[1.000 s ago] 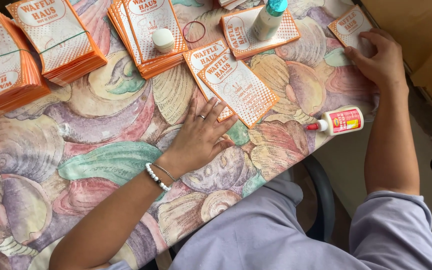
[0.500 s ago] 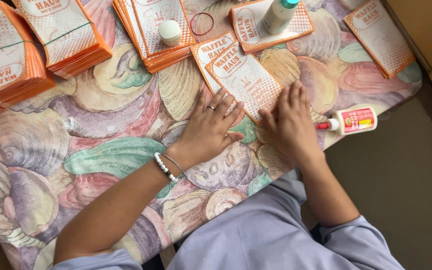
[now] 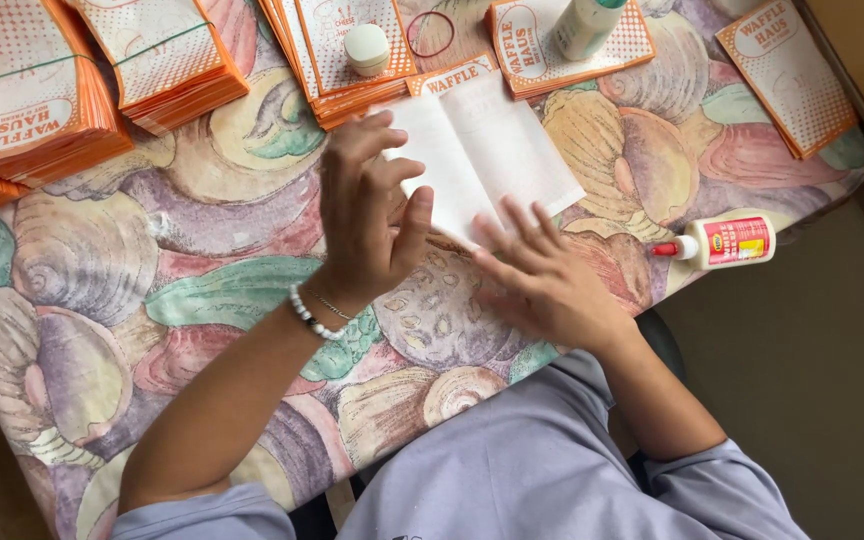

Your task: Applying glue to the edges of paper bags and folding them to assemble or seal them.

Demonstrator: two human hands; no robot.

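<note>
White flat paper sleeve [image 3: 487, 150], blank side up, lies at upper centre of the frame on your shell-patterned tablecloth [image 3: 202, 290]. Your left hand [image 3: 367, 215] curls loosely over its left edge; your right hand [image 3: 542, 280] presses flat, fingers spread. Folding looks barely begun; the small glue bottle [image 3: 722, 242] at right lies untouched.

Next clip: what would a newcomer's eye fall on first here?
Most striking is the white creased paper sheet lying plain side up at the table's middle, with the left hand at its left edge and the right hand at its near edge. Around it, stacks of orange-and-white printed paper bags line the far side of the seashell-patterned tablecloth. A small white glue bottle with a red tip lies on its side at the right edge.
</note>
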